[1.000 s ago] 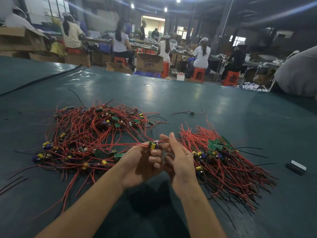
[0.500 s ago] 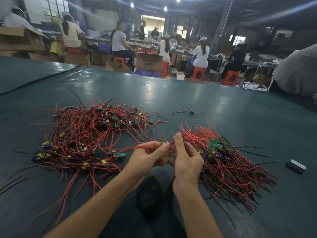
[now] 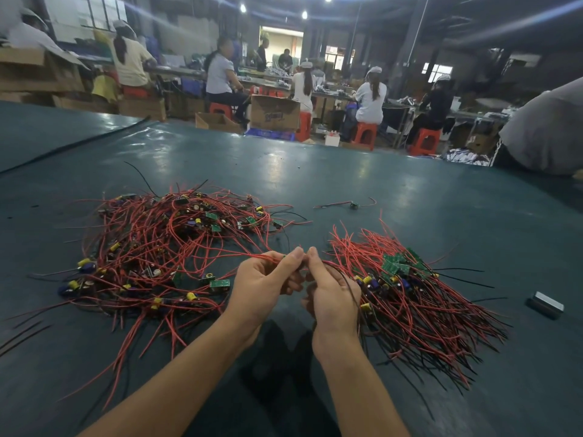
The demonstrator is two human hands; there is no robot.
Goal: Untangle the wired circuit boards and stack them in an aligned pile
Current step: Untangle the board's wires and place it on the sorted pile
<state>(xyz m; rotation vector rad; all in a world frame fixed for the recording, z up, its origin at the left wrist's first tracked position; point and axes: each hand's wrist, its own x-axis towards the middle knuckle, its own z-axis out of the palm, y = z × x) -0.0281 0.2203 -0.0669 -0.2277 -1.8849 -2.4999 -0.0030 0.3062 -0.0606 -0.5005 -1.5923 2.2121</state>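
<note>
A tangled heap (image 3: 164,250) of small green circuit boards with red and black wires lies on the dark green table (image 3: 347,178), to the left. On the right sits an aligned pile (image 3: 407,285) of boards, its wires fanned toward the near right. Between them, my left hand (image 3: 262,288) and my right hand (image 3: 331,294) are raised together, fingertips meeting. Both pinch one wired board; the board itself is mostly hidden by my fingers. Its red wire (image 3: 220,252) trails left into the heap.
One loose wired board (image 3: 353,205) lies farther back on the table. A small grey block (image 3: 545,305) sits at the right. A black cable (image 3: 72,143) crosses the far left. Beyond the table's far edge, people sit at workbenches among cardboard boxes.
My hands rose slightly and drew closer, fingertips now meeting over the board. The yellow-capped board seen between my fingers a second ago is now covered.
</note>
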